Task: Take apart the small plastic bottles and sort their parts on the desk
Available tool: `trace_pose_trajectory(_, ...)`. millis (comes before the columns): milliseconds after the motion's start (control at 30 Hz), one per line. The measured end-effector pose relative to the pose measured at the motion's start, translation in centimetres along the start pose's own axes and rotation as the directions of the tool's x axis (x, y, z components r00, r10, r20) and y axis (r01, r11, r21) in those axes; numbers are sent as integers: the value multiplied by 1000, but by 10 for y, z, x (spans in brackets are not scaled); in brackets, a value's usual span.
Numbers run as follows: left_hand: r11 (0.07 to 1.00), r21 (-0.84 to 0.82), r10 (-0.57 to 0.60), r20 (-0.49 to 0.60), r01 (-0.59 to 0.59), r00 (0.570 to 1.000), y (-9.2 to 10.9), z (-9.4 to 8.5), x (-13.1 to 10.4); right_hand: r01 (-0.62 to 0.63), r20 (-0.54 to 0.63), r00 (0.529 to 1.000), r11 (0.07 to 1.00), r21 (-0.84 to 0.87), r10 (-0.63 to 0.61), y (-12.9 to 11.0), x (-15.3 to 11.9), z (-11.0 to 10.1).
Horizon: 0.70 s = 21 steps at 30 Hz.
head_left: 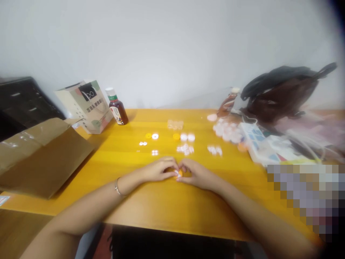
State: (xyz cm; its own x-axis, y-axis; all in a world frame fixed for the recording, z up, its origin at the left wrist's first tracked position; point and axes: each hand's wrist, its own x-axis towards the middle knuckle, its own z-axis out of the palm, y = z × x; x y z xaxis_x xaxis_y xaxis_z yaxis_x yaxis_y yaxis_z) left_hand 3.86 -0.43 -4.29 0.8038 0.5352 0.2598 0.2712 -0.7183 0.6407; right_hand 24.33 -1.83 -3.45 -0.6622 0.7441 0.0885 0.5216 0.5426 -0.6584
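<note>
My left hand (163, 169) and my right hand (195, 174) meet over the middle of the yellow-orange table (151, 205). Between their fingertips they both pinch a small orange and white round piece (178, 173). Beyond the hands lie a yellow disc (148, 135) beside a white disc (155, 136), and another yellow disc (176, 136) beside white discs (187, 137). Closer in are small white pieces (143, 143), a little white group (154, 152), a heap of clear-white pieces (185, 149) and a further group (215, 150). Clear pieces (175, 125) lie farther back.
At the left are a cardboard box (48, 158), a paper bag (90, 108) and a dark bottle (118, 108). To the right stand another bottle (228, 102), a pile of white round pieces (229, 131), a white-blue package (256, 140) and a dark bag (283, 91).
</note>
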Motion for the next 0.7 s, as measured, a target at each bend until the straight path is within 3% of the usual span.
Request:
trace_pose_trajectory(467, 992, -55, -109, 14, 109, 994, -3, 2, -1, 57, -3, 998, 997, -57, -57, -2, 1, 2)
trace_pose_trajectory(700, 986, -33, -162, -7, 162, 987, 4, 4, -3, 75, -20, 997, 994, -83, -77, -1, 1, 5)
